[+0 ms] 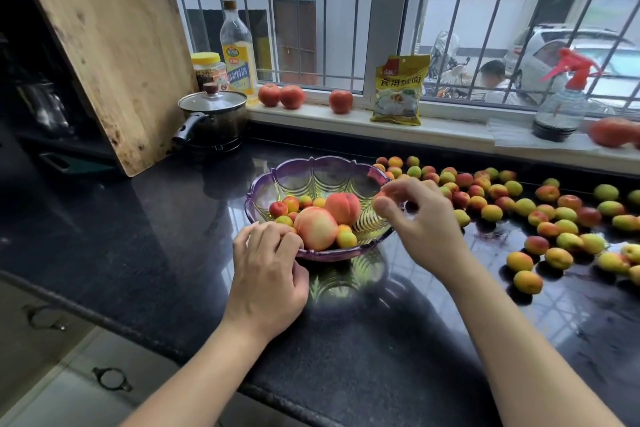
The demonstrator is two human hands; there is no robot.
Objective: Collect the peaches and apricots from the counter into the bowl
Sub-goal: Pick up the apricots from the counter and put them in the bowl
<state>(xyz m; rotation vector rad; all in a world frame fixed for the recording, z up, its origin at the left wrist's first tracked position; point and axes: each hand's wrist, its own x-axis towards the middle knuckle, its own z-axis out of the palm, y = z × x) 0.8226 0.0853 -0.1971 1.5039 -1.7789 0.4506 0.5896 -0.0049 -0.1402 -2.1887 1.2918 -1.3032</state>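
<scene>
— Right hand (pixel 414 210) is up at the far-right rim of the bowl (pixel 313 168), fingers curled in. Something small and orange shows at my fingertips, an apricot I reckon, but it's blurred, so I can't swear I'm pinching it.

— And the other one?

— Left hand (pixel 265 274) grips the near rim, fingers curled over the edge, steadying the glass against the black counter (pixel 138 236).

— What's in there so far?

— Two peaches (pixel 317 227), the near one just beside my left fingers, with a handful of little apricots tucked round them. Early days, I'd say: the big scatter of apricots (pixel 540 215) lies out on the counter to my right, from just beside the bowl to well away.

— So which step is this?

— Looks like a drop-off at the rim. Next I'd want this hand open over the middle, low, so nothing bounces on glass, then back out right for the nearest fruit.

— Anything to mind?

— Round fruit on a glossy top. A careless sweep could roll some off.
</scene>
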